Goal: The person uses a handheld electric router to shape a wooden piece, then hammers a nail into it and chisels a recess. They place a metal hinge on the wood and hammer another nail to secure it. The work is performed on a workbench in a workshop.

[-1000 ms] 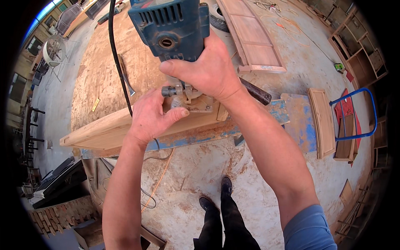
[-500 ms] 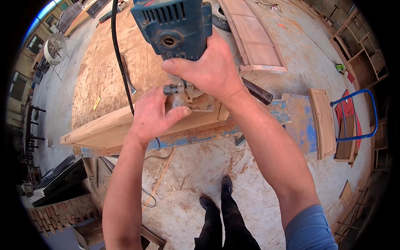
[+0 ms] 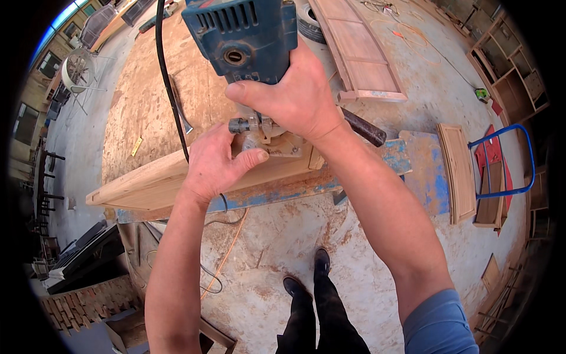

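Matt, dust-scuffed plastic sheathes a blue, boxy power tool (image 3: 239, 32) above worn grey metal fittings (image 3: 266, 131); a long, pale wooden board (image 3: 141, 182) shows smooth, bare grain; the broad tan wooden tabletop (image 3: 135, 106) looks rough and blotched, while paint flakes from a narrow blue wooden plank (image 3: 283, 194); a bent-tube blue metal frame (image 3: 533, 160) looks smooth and glossy; a blue sleeve (image 3: 439, 324) is matt cloth; the grey floor (image 3: 277, 248) appears dusty and dull.
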`<control>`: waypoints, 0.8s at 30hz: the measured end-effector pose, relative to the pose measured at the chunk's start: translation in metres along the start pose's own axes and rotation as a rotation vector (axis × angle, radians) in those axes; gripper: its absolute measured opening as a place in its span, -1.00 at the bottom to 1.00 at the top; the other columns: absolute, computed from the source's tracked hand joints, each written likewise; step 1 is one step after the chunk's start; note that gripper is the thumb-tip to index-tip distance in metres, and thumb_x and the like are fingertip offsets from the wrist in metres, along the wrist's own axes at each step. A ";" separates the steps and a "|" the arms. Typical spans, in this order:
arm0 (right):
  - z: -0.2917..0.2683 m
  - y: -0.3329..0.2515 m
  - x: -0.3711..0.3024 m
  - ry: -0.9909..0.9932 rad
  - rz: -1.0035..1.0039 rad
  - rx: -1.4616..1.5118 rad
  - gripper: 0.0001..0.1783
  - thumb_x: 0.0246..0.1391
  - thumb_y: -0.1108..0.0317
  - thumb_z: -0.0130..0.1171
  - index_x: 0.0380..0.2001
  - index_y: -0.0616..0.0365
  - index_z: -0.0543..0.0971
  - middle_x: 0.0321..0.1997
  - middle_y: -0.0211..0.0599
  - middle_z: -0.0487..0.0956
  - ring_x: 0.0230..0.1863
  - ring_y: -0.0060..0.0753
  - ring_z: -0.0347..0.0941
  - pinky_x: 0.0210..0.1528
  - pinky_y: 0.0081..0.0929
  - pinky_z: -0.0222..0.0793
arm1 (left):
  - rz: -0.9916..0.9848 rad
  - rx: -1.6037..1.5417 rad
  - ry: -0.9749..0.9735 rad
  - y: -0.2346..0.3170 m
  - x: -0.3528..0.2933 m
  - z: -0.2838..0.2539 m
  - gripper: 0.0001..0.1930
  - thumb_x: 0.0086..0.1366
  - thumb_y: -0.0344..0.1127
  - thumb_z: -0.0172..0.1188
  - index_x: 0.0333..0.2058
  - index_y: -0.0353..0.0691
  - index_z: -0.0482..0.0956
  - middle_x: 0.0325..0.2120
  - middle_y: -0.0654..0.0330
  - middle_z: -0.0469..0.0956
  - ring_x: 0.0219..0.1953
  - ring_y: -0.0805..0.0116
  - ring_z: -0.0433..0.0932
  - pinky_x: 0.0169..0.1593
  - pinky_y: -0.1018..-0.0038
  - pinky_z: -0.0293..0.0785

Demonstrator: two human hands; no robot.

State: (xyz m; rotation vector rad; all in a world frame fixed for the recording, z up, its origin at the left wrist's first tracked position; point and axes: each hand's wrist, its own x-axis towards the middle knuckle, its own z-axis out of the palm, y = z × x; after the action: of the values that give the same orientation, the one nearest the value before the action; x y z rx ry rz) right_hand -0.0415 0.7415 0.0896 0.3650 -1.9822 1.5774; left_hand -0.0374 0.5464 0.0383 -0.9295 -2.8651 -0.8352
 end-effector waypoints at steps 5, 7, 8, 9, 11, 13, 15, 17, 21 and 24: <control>0.000 0.001 0.000 -0.004 -0.007 0.001 -0.20 -0.39 0.03 0.57 -0.09 0.31 0.54 -0.23 -0.05 0.69 -0.18 -0.09 0.66 -0.04 -0.29 0.56 | 0.017 -0.024 0.017 0.002 0.001 0.000 -0.23 0.09 0.50 0.20 -0.23 -0.22 0.57 -0.44 0.05 0.48 -0.29 -0.05 0.48 -0.21 0.14 0.37; 0.000 0.001 0.000 -0.003 0.001 0.000 -0.21 -0.39 0.02 0.57 -0.09 0.30 0.54 -0.23 -0.05 0.69 -0.18 -0.08 0.66 -0.04 -0.29 0.56 | 0.029 -0.007 0.026 0.000 0.000 0.001 -0.24 0.10 0.49 0.21 -0.23 -0.23 0.56 -0.44 0.05 0.48 -0.30 -0.05 0.48 -0.21 0.14 0.37; 0.000 0.000 0.000 -0.002 0.005 -0.001 -0.21 -0.39 0.02 0.57 -0.10 0.30 0.55 -0.23 -0.05 0.69 -0.18 -0.08 0.66 -0.04 -0.29 0.56 | 0.025 -0.006 0.018 -0.002 0.000 0.001 -0.25 0.10 0.48 0.21 -0.24 -0.23 0.56 -0.44 0.05 0.48 -0.30 -0.05 0.48 -0.21 0.14 0.37; 0.000 0.000 0.000 -0.004 0.012 -0.002 -0.21 -0.39 0.02 0.57 -0.10 0.30 0.55 -0.23 -0.05 0.69 -0.18 -0.08 0.66 -0.04 -0.29 0.56 | 0.022 -0.005 0.010 -0.004 0.000 0.002 -0.25 0.10 0.48 0.21 -0.24 -0.23 0.56 -0.45 0.05 0.48 -0.29 -0.05 0.48 -0.21 0.14 0.36; 0.001 0.001 0.001 -0.009 0.027 -0.005 -0.21 -0.39 0.02 0.57 -0.10 0.31 0.55 -0.24 -0.05 0.69 -0.18 -0.08 0.66 -0.04 -0.29 0.56 | 0.018 0.000 0.003 -0.004 0.000 0.002 -0.26 0.10 0.47 0.22 -0.25 -0.24 0.55 -0.45 0.05 0.47 -0.29 -0.06 0.48 -0.21 0.14 0.36; 0.000 0.001 0.001 -0.008 0.024 -0.021 -0.21 -0.39 0.02 0.57 -0.10 0.31 0.54 -0.24 -0.05 0.69 -0.18 -0.08 0.66 -0.04 -0.29 0.56 | 0.017 0.010 0.005 -0.004 0.000 0.001 -0.26 0.10 0.46 0.23 -0.26 -0.24 0.55 -0.45 0.04 0.47 -0.30 -0.06 0.48 -0.21 0.14 0.36; 0.001 0.000 0.001 -0.005 0.028 -0.024 -0.20 -0.39 0.02 0.57 -0.09 0.31 0.54 -0.23 -0.04 0.69 -0.18 -0.07 0.66 -0.04 -0.29 0.56 | 0.021 -0.040 0.032 0.000 0.000 0.001 -0.27 0.10 0.45 0.23 -0.30 -0.26 0.54 -0.45 0.04 0.47 -0.30 -0.06 0.48 -0.21 0.14 0.36; 0.001 0.000 0.001 0.000 0.036 -0.016 -0.19 -0.39 0.02 0.57 -0.08 0.31 0.54 -0.23 -0.04 0.69 -0.17 -0.07 0.66 -0.04 -0.28 0.56 | -0.008 -0.037 0.012 0.002 0.000 -0.001 -0.24 0.10 0.45 0.24 -0.29 -0.32 0.56 -0.44 0.00 0.50 -0.30 -0.06 0.49 -0.20 0.14 0.37; 0.001 0.003 0.003 0.008 -0.003 -0.028 -0.17 -0.39 0.02 0.58 -0.06 0.31 0.54 -0.22 -0.02 0.69 -0.16 -0.04 0.66 -0.03 -0.27 0.56 | -0.061 0.006 -0.031 0.001 0.000 -0.003 -0.18 0.11 0.44 0.26 -0.23 -0.44 0.61 -0.42 -0.10 0.54 -0.29 -0.06 0.50 -0.17 0.16 0.40; 0.002 0.004 0.003 0.014 -0.009 -0.025 -0.17 -0.39 0.02 0.59 -0.05 0.31 0.54 -0.22 -0.01 0.69 -0.16 -0.03 0.66 -0.03 -0.27 0.56 | -0.053 -0.006 -0.011 0.000 0.000 -0.002 -0.19 0.11 0.42 0.27 -0.23 -0.43 0.62 -0.43 -0.10 0.55 -0.29 -0.06 0.51 -0.17 0.16 0.41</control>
State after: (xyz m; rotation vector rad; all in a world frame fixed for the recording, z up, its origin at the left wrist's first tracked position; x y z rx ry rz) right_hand -0.0469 0.7414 0.0881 0.3513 -1.9859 1.5440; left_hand -0.0377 0.5457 0.0402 -0.8655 -2.9102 -0.8465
